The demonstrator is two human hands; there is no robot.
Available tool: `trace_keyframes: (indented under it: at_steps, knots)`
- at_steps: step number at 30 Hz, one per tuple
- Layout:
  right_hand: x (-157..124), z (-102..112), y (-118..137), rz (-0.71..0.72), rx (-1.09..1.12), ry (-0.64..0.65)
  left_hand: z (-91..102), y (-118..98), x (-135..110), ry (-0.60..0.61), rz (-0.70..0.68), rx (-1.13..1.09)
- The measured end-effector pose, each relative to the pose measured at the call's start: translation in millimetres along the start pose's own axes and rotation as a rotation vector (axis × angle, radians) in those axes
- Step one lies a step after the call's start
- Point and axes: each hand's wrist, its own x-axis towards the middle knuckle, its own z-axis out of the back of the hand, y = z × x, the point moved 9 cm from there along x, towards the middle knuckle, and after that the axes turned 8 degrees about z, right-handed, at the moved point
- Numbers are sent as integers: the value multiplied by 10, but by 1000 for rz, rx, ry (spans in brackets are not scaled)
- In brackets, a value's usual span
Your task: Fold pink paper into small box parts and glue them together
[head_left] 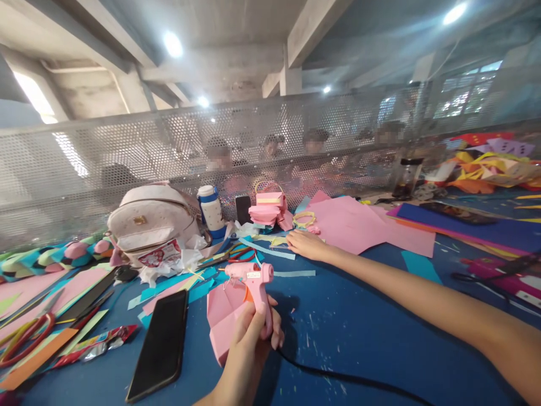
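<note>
Blue worktable (359, 338), littered with paper scraps, fills the lower frame. My left hand (249, 344) grips a pink glue gun (253, 285) at lower centre, beside folded pink paper (224, 316). My right hand (306, 243) rests open near 1 paper strip (268, 250). I judge the gluing unfinished.

Left hand (249, 338): we see it bare, no glove, no ring on the fingers that show; short plain nails, the little finger's nail at about 3 o'clock of the hand.
Left wrist: bare, no watch or band; it leaves the view at 6 o'clock.
Right hand (306, 244): bare, no glove, no ring that we can make out.
Right forearm: long, slim, bare along its whole visible length, running off toward 4 o'clock; no sleeve, cuff or bracelet shows.
</note>
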Motion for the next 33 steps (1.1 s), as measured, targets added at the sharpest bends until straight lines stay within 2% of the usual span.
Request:
trace_keyframes:
  at_steps: [3, 5, 8, 9, 12, 15, 27, 33]
  knots:
    - [-137, 271, -2, -38, 29, -47, -48, -62, -49, -21, -29, 20]
    - [-317, 492, 83, -41, 79, -84, -46, -104, -74, -52, -65, 42]
    - [-690, 779, 395, 30, 191, -108, -1, -129, -92, -94, -114, 131]
    - [-827, 862, 525, 64, 306, -134, 21, -131, -95, -107, -128, 169]
    - [-1182, 924, 822, 47, 483, -96, 61, -137, -99, -124, -166, 276]
    - [-1370, 867, 1006, 4, 541, -36, 29, -129, -95, -75, -174, 325]
    - [-1214, 846, 1299, 79, 555, 0, 15, -110, -112, -33, -175, 302]
    - [-1190, 944, 1305, 139, 432, -111, 28, -102, -118, -52, -201, 337]
